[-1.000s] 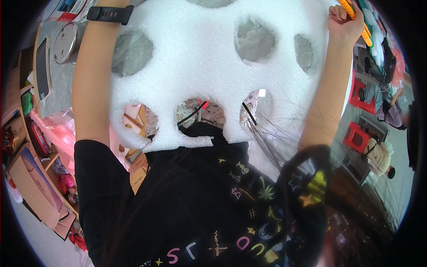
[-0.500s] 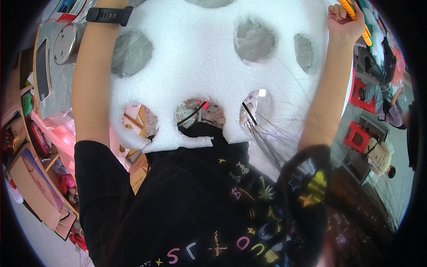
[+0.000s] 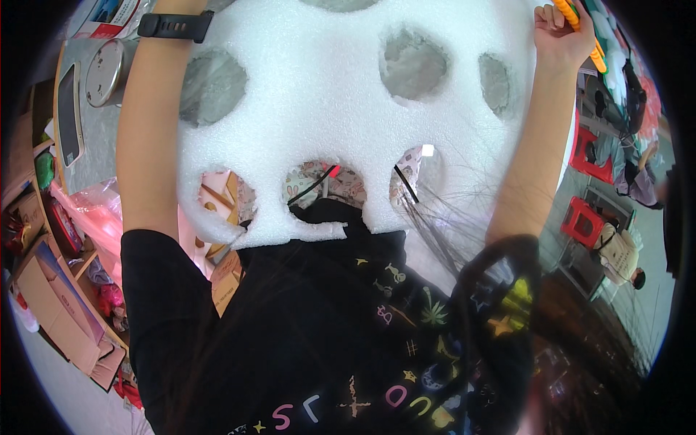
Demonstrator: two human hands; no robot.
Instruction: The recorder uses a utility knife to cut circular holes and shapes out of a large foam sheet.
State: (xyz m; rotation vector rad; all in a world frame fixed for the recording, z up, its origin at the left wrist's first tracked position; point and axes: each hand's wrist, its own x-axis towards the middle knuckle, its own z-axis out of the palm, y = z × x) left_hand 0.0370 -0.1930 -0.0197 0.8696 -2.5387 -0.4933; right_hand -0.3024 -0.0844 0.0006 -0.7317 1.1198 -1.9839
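Observation:
A large white foam sheet [image 3: 319, 94] with several ragged round cut-outs lies across the grey table and overhangs its near edge, close to my body. My right hand [image 3: 564, 35] is at the sheet's far right side, its fingers curled round a long, thin orange tool [image 3: 599, 59]; which kind of tool I cannot make out. Over the left part of the sheet reaches my left forearm [image 3: 148, 138], with a black watch [image 3: 175, 27] at the wrist. The left hand itself is beyond the top of the picture.
Left of my forearm, a phone [image 3: 70, 116] and a round metal tin [image 3: 106, 72] rest on the table [image 3: 85, 148]. Shelves with cardboard boxes [image 3: 61, 312] and pink plastic [image 3: 98, 225] are at the left. Red stools [image 3: 582, 222] and other people [image 3: 618, 254] are at the right.
The foam sheet and my left forearm have shifted very slightly to the left. My right hand keeps the same place and the same hold on the orange tool.

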